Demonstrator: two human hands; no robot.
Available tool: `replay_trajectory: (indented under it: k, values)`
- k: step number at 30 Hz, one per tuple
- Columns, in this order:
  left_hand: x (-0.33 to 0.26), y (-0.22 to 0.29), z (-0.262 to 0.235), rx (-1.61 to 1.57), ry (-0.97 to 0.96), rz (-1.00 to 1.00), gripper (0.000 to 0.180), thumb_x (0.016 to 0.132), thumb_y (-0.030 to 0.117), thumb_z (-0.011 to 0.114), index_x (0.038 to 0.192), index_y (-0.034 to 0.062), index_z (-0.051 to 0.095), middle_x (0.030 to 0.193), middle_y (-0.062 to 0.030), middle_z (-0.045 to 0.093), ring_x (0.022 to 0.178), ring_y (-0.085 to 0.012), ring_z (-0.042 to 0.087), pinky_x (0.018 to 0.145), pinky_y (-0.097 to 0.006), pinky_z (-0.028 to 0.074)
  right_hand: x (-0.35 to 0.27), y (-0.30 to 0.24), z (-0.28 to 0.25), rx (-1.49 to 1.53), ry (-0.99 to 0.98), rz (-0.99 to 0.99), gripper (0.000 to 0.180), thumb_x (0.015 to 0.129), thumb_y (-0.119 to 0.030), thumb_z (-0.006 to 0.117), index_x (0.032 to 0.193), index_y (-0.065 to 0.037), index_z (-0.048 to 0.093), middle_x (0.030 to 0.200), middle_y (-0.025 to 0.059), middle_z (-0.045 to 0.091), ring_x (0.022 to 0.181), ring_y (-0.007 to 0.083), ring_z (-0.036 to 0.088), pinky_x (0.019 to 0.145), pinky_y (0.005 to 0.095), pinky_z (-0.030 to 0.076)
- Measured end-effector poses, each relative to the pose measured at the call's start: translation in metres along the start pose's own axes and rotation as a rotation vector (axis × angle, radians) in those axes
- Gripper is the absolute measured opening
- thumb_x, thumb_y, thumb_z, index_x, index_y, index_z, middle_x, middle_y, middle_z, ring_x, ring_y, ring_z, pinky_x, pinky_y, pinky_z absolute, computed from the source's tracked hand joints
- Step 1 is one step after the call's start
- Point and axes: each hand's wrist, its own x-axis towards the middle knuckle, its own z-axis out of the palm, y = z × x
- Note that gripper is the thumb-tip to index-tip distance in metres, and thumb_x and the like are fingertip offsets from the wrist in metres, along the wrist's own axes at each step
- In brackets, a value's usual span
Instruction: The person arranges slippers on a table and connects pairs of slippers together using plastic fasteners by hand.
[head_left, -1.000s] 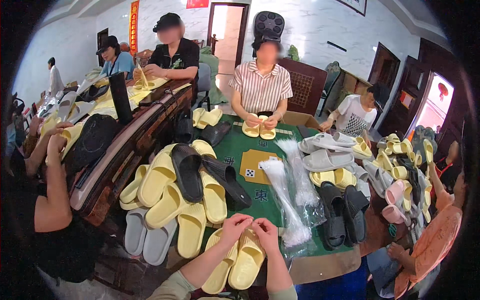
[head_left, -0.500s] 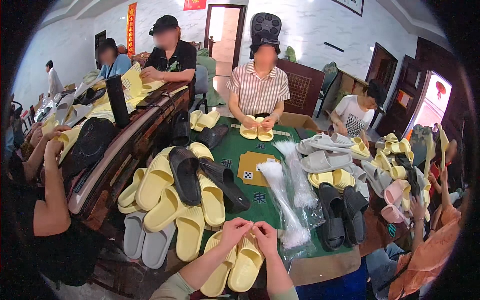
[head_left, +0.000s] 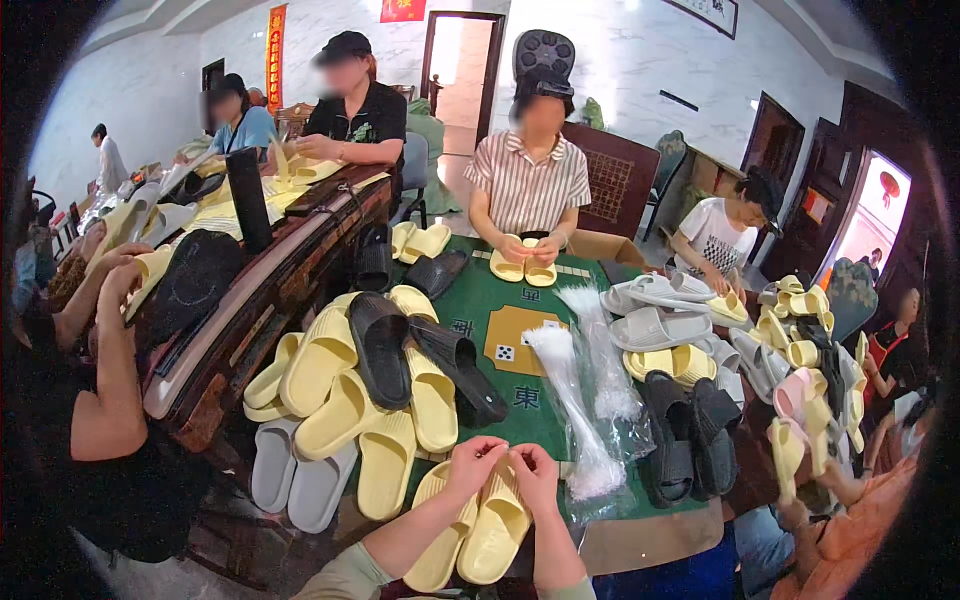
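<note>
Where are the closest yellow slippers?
In the head view, bottom centre: the yellow slippers lie by the left hand and right hand, left of the nearer plastic bag.

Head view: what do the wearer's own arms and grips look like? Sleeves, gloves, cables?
Left grip and right grip are ungloved human hands. Pale grey-green left sleeve and right sleeve, both cut off by the picture's lower edge; forearms uncovered beyond them. No watch, cable or marking visible; rings too small to tell.
</note>
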Motion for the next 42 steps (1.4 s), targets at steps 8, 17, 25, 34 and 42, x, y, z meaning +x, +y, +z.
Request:
replay_trajectory:
  k: [8, 17, 25, 34, 42]
  values:
    - [0.0, -0.007, 0.004, 0.043, -0.028, -0.024, 0.018, 0.084, 0.014, 0.068, 0.095, 0.0007, 0.069, 0.079, -0.005, 0.068, 0.07, -0.0089, 0.059, 0.064, -0.025, 0.048, 0.004, 0.017, -0.003, 0.005, -0.028, -0.043, 0.006, 0.088, -0.009, 0.061, 0.089, -0.003, 0.06, 0.075, -0.0051, 0.056, 0.068, 0.0026, 0.049, 0.061, 0.0189, 0.042]
    - [0.001, 0.001, 0.004, -0.04, -0.053, -0.087, 0.015, 0.085, 0.012, 0.066, 0.096, 0.0008, 0.07, 0.08, -0.0029, 0.068, 0.068, -0.0081, 0.058, 0.062, -0.024, 0.048, 0.004, 0.01, -0.003, -0.008, -0.051, -0.019, 0.01, 0.088, -0.013, 0.061, 0.089, -0.003, 0.06, 0.073, -0.0026, 0.057, 0.066, 0.0049, 0.051, 0.06, 0.0217, 0.043]
    - [-0.002, 0.006, 0.005, 0.025, -0.045, 0.074, 0.014, 0.086, 0.011, 0.066, 0.094, 0.0004, 0.069, 0.078, -0.002, 0.067, 0.068, -0.0079, 0.058, 0.061, -0.023, 0.047, 0.009, 0.022, -0.004, 0.083, -0.043, -0.041, 0.008, 0.088, -0.01, 0.06, 0.09, -0.003, 0.059, 0.076, -0.0033, 0.057, 0.068, 0.0049, 0.051, 0.061, 0.021, 0.043]
    - [-0.002, 0.007, 0.006, 0.078, -0.063, 0.002, 0.017, 0.084, 0.012, 0.068, 0.096, -0.0003, 0.07, 0.081, -0.004, 0.068, 0.069, -0.0083, 0.059, 0.063, -0.023, 0.049, 0.005, 0.023, -0.006, 0.113, -0.031, 0.004, 0.004, 0.086, -0.007, 0.062, 0.088, -0.004, 0.06, 0.077, -0.004, 0.057, 0.068, 0.0044, 0.051, 0.063, 0.0203, 0.043]
    - [-0.003, -0.003, 0.008, -0.093, -0.05, -0.015, 0.012, 0.088, 0.01, 0.064, 0.093, 0.0002, 0.067, 0.072, 0.0003, 0.061, 0.064, -0.0065, 0.053, 0.057, -0.022, 0.044, 0.003, 0.012, -0.005, 0.031, -0.012, -0.064, 0.006, 0.085, -0.006, 0.062, 0.089, -0.001, 0.062, 0.078, -0.0022, 0.06, 0.07, 0.0046, 0.054, 0.064, 0.0204, 0.045]
